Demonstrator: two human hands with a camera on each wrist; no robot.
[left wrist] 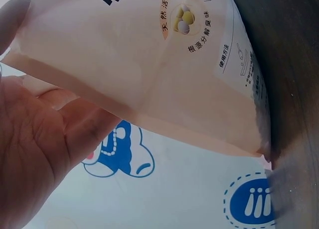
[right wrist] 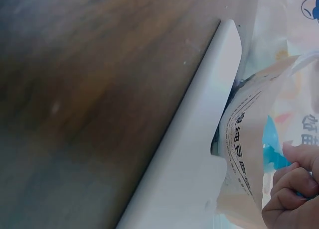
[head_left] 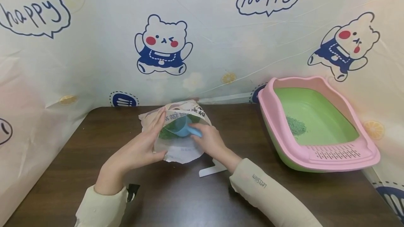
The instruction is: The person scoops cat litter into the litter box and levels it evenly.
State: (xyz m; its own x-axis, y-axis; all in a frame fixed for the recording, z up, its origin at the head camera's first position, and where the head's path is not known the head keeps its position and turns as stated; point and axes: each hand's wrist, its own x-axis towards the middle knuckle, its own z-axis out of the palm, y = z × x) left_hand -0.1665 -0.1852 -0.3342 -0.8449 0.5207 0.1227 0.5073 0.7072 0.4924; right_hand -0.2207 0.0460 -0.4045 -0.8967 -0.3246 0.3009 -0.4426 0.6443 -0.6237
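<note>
A printed bag of green litter granules (head_left: 183, 153) sits on the table with its mouth facing me. My left hand (head_left: 139, 150) holds the bag's left side, its fingers along the outside and the thumb at the lower front edge. In the left wrist view, that hand (left wrist: 40, 139) is partly behind the bag (left wrist: 134, 74). My right hand (head_left: 211, 141) grips the handle of a blue scoop (head_left: 180, 125), whose cup is inside the bag's mouth among the green granules (head_left: 167, 132). The right wrist view shows the curled fingers (right wrist: 294, 189) around the scoop's handle.
A pink-rimmed green litter tray (head_left: 318, 111) stands at the right, with a small heap of green granules (head_left: 296, 126) in it. A long white plastic piece (head_left: 209, 171) lies beneath the right forearm. Behind the brown table (head_left: 94, 139) hangs a bear-printed sheet (head_left: 214, 52).
</note>
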